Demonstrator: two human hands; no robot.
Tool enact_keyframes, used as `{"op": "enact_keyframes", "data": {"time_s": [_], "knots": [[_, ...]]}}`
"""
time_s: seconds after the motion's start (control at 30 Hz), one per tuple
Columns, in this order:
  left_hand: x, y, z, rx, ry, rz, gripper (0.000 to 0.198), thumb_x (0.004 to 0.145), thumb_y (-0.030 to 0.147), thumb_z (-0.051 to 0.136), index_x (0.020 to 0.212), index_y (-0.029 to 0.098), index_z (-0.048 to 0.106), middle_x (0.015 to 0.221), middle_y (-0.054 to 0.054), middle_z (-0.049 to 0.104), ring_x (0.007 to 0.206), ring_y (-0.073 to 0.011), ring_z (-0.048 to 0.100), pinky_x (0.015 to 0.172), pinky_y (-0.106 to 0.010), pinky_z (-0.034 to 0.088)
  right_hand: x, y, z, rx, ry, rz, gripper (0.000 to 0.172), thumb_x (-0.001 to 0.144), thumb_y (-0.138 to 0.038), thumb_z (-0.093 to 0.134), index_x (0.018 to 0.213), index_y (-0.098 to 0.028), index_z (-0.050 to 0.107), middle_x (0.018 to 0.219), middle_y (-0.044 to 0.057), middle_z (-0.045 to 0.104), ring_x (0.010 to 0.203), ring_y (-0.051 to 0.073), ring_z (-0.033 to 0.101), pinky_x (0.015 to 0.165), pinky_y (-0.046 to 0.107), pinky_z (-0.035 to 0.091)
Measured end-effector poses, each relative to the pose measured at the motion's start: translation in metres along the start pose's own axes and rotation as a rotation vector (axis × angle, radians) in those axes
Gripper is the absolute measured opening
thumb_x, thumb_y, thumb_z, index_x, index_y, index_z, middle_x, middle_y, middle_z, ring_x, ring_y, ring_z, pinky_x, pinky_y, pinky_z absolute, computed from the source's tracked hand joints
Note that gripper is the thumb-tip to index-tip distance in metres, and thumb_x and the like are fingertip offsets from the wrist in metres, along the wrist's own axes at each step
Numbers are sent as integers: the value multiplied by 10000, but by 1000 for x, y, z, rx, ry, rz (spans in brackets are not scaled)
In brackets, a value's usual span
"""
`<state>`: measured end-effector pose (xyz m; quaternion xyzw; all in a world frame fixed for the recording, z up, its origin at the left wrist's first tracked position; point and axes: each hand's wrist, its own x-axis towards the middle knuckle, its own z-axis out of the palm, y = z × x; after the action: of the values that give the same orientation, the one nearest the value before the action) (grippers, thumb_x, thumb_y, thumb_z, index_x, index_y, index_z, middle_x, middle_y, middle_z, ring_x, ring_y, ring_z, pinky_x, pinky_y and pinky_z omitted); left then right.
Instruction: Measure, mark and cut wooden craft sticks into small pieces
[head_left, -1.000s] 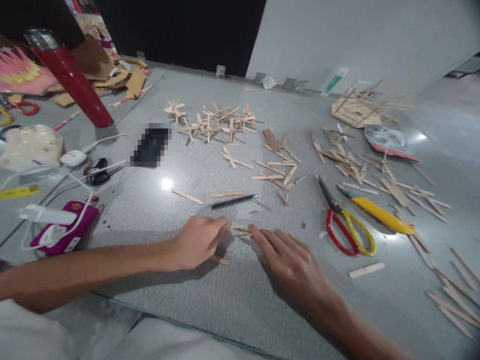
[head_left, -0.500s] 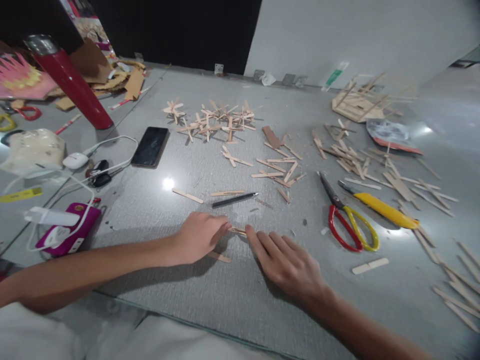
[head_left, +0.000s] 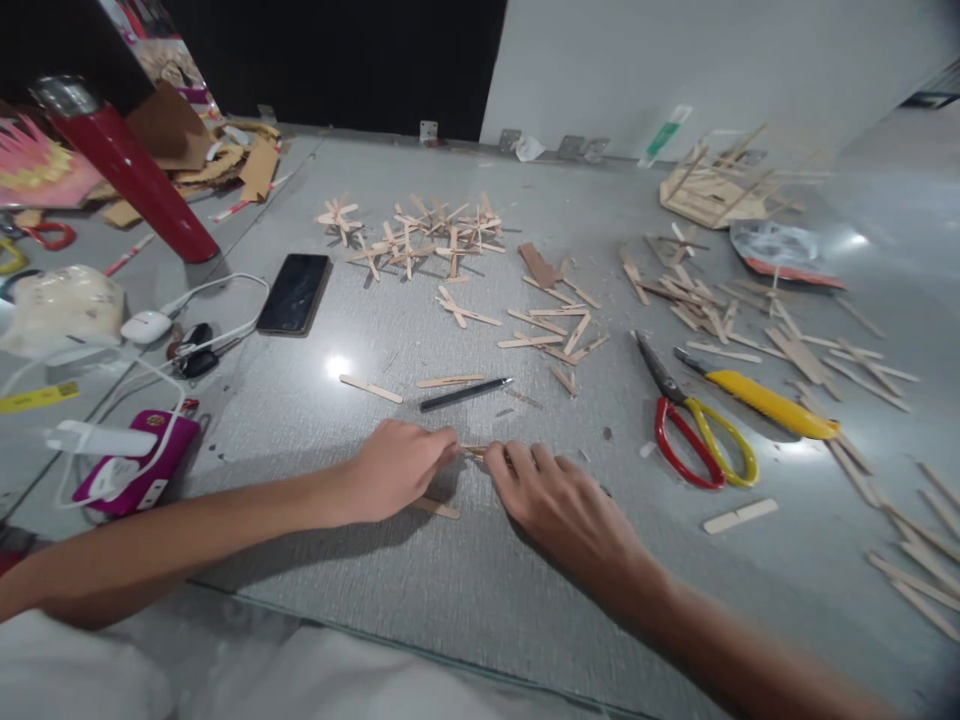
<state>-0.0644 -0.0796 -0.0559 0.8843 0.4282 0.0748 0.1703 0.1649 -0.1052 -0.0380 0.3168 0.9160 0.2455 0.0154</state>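
Near the pen (head_left: 465, 394), left hand (head_left: 401, 465) and right hand (head_left: 559, 500) in fingertip grip on a wooden piece (head_left: 472, 451), scissors (head_left: 678, 398) farther right.

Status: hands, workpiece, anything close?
Left hand pinching thin wooden piece, right hand on its other end. Loose stick by left hand; black pen just beyond.

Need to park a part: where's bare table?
Bare: person's side of left hand, right hand and nearby stick; between phone, star pile and crossed sticks; between right forearm, lone stick and far-right sticks.

Crowded: right, around scissors, cutter and loose sticks; far left, around purple block and bottle.
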Motion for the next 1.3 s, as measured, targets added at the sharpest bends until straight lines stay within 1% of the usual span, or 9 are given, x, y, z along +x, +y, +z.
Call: {"op": "enact_keyframes", "data": {"time_s": [0.13,0.27,0.53,0.77,0.93,1.0,1.1,1.2,1.3], "knots": [[0,1,0,-58,9,-18,315,1076,204,415,818,180,594,608,4,601,501,-150,518,532,-258,262,3,3,1,-3,-25,9,213,864,12,547,858,-187,620,660,24,580,526,190,594,484,302,379],[-1,1,4,-80,67,-30,358,1081,216,395,776,180,579,595,9,591,497,-139,495,534,-252,263,7,-3,-1,-19,-54,44,260,863,39,498,843,-188,621,599,22,572,438,174,559,418,289,306],[-5,2,9,-46,93,-5,380,1091,235,352,798,184,589,579,17,562,497,-139,486,528,-258,271,5,-28,-4,2,-64,255,341,913,99,434,883,-166,648,563,21,577,394,136,520,395,237,279],[-6,1,13,-3,112,28,375,1098,256,352,846,182,619,609,8,611,516,-150,550,535,-260,327,4,-24,-2,21,-72,269,353,919,105,439,925,-184,641,580,10,589,399,130,527,397,239,313],[-10,4,18,52,202,16,452,1141,290,264,868,173,604,627,0,625,517,-144,571,528,-250,353,4,-17,6,125,-77,223,273,916,54,515,987,-182,632,720,46,671,559,177,633,482,269,406],[-12,5,19,80,297,47,455,1145,276,256,853,175,590,643,-2,635,537,-145,590,536,-250,398,3,-12,7,237,-33,252,222,964,9,502,957,-181,616,765,58,680,611,194,656,522,284,420],[-15,7,18,100,400,93,416,1142,235,271,906,168,607,701,-24,675,604,-159,645,581,-267,482,1,-1,3,616,29,260,236,1080,-124,418,934,-193,589,786,41,674,632,179,660,561,287,425],[-18,10,17,135,464,121,307,1137,227,328,1108,152,624,736,-31,713,628,-164,681,587,-269,520,-2,10,-5,1054,-56,274,247,1114,-214,392,935,-219,562,742,-11,654,623,150,631,595,273,441],[-19,13,16,164,505,183,274,1135,201,343,1270,120,568,740,-21,730,613,-155,694,562,-251,527,-3,10,-7,1356,-134,342,242,1104,-267,416,895,-236,536,605,-77,539,520,123,514,547,252,413]]}}
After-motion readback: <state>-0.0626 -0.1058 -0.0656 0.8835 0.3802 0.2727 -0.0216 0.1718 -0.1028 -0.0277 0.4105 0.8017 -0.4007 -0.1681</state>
